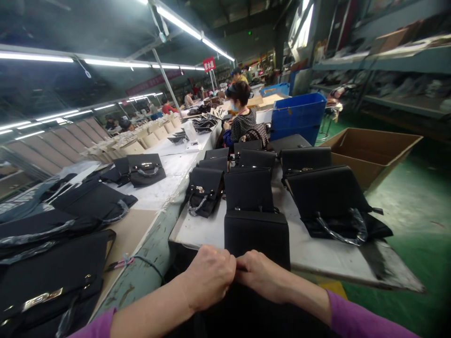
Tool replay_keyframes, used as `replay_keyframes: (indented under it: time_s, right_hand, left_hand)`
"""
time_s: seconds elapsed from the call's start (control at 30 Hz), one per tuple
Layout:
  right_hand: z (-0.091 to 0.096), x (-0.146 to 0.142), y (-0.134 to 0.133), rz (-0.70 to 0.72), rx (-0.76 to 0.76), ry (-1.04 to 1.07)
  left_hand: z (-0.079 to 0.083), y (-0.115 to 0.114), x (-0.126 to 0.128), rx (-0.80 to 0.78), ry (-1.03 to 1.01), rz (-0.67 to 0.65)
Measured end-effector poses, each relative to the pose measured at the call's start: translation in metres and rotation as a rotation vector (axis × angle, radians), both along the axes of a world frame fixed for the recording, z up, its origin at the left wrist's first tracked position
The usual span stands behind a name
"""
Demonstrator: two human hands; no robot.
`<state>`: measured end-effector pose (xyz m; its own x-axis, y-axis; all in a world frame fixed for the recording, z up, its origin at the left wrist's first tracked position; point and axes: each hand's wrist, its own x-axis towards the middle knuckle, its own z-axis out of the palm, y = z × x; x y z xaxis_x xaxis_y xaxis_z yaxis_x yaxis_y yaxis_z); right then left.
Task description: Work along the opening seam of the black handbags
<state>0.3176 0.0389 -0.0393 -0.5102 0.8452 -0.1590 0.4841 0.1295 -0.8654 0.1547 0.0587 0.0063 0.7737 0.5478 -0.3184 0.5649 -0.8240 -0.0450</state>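
My left hand (210, 276) and my right hand (262, 274) meet close in front of me, both with fingers curled and closed. Between them is a dark part, seemingly of the black handbag (257, 234) whose raised flap stands just beyond; my fingers hide exactly which part they grip. Below the hands everything is black, and I cannot separate bag from clothing there. Directly behind stands another black handbag (248, 188). To the right lies a black handbag (327, 202) with its flap up and its handle wrapped in clear plastic.
More black handbags (31, 277) lie on the long left table (172, 188), near pink-handled snips (123, 263). Pale bags (148, 138) line its far side. A co-worker (243, 119) sits ahead, beside a blue bin (298, 117). An open cardboard box (373, 145) stands at right.
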Motion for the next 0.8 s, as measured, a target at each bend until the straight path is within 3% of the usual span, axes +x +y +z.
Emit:
replay_keyframes:
  time_s: [0.13,0.27,0.4,0.63,0.8]
  right_hand:
    - [-0.001,0.001,0.0,0.022,-0.001,0.018]
    - [-0.006,0.002,0.0,0.013,0.007,0.024]
    - [-0.011,0.002,-0.002,0.011,-0.001,0.035]
    - [-0.007,-0.004,0.0,0.065,-0.001,-0.008]
    - [0.003,-0.019,0.015,0.194,0.05,-0.027]
  left_hand:
    - [-0.003,0.004,-0.009,-0.11,-0.134,0.196]
    - [0.004,0.01,-0.029,-0.22,-0.227,0.316]
    - [0.007,0.004,-0.048,-0.371,-0.388,0.503]
    - [-0.003,-0.01,-0.057,-0.419,-0.576,0.679]
    - [-0.015,-0.01,-0.057,-0.576,-0.786,0.762]
